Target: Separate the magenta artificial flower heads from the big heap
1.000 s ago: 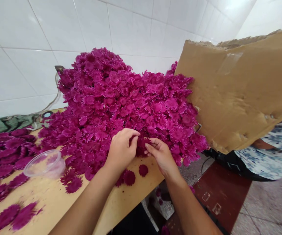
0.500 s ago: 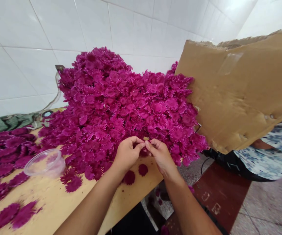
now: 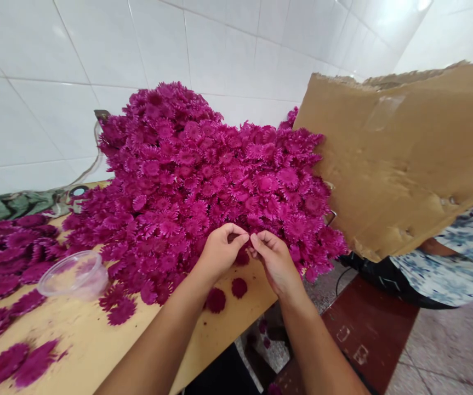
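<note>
A tall heap of magenta fabric flower heads (image 3: 203,175) covers the back of a yellowish wooden table (image 3: 84,340). My left hand (image 3: 218,253) and my right hand (image 3: 275,260) meet fingertip to fingertip at the heap's near edge, both pinched shut. What the fingertips grip is too small and hidden to name; a magenta flower (image 3: 242,257) shows just below them. Two loose flower heads (image 3: 228,293) lie on the table under my wrists.
A clear plastic cup (image 3: 74,274) lies on its side at the left, among flat stacks of flowers (image 3: 6,258). A torn cardboard sheet (image 3: 400,159) stands at the right. Behind it sits another person in a patterned garment (image 3: 454,263). A dark red stool (image 3: 368,323) stands on the floor.
My hands drew together from around a flower and now pinch tip to tip. The view rose slightly; the heap and cup have not moved.
</note>
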